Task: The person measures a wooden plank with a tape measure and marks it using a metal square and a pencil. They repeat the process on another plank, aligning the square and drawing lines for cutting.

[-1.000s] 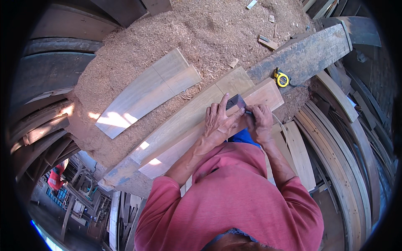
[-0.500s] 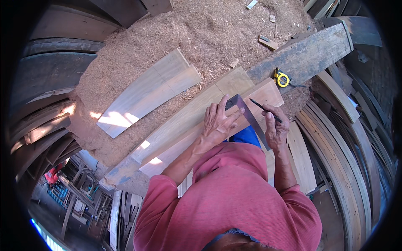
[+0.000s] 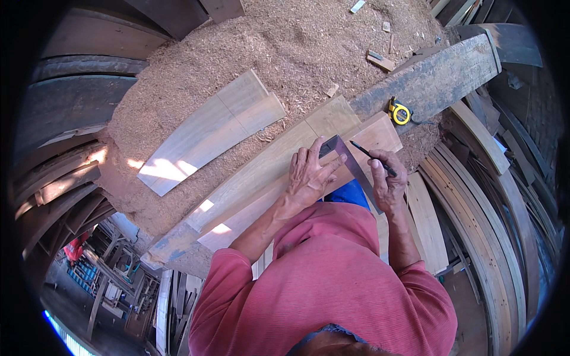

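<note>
Carpenter's square (image 3: 356, 169) just right of the frame's centre, dark, laid across the nearer board with its blade slanting down to the right past the board's edge. At far left, dark planks (image 3: 83, 98) are stacked, and below them, lower left, a co-worker in red (image 3: 74, 248) shows small and partly hidden. Left of centre, two pale cut boards (image 3: 208, 130) lie together on the sawdust (image 3: 297, 53), a thin line across both. Mid-frame, a farther board (image 3: 285, 148) and the nearer board (image 3: 374, 136) lie side by side on a weathered wooden surface (image 3: 433, 71). The left hand (image 3: 309, 171) is clamped on the square, fingers and thumb astride its corner. Apart from it, the right hand (image 3: 389, 178) is closed round a dark pencil (image 3: 373, 156), its tip toward upper left, near the blade; contact I cannot tell. Farther right, a yellow tape measure (image 3: 401, 113) rests on the surface; curved planks (image 3: 475, 219) fill the right side.
</note>
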Motion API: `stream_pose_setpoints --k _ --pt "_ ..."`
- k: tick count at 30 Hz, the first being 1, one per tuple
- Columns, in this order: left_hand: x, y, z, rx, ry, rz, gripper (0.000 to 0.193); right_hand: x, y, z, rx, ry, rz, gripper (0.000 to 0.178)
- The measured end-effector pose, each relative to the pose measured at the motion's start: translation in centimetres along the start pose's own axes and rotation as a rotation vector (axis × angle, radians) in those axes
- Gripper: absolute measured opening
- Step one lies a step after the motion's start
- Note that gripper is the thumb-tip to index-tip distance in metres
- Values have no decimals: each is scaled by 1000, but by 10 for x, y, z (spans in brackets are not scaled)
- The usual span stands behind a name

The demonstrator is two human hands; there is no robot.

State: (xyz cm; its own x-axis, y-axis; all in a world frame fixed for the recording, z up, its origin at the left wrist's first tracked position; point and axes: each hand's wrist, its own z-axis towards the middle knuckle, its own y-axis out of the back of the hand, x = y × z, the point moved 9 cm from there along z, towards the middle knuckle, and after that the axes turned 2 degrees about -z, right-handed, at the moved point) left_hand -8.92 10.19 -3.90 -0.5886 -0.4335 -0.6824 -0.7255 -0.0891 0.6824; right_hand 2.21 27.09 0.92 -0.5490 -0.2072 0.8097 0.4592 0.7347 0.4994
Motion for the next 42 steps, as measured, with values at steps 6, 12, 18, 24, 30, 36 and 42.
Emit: stream_pose_setpoints --k 6,12,18,24,30,36,42 --pt "2 0 1 2 -5 -16 71 -7 -1 2 -34 -47 54 25" --pt "2 0 0 4 -2 -28 70 -5 -2 4 -15 -41 49 25" --pt "1 1 2 2 2 -17 66 6 -6 7 44 34 -20 20" --pt "-1 2 2 -4 8 -26 68 16 2 -3 100 113 -123 19" --pt "0 -1 2 6 21 -15 69 22 -6 3 58 153 -97 19" --pt "1 -1 1 -14 6 -35 71 22 1 -1 126 214 -98 15" --pt "0 -1 0 -27 -1 -39 67 3 25 -28 218 162 -190 12"
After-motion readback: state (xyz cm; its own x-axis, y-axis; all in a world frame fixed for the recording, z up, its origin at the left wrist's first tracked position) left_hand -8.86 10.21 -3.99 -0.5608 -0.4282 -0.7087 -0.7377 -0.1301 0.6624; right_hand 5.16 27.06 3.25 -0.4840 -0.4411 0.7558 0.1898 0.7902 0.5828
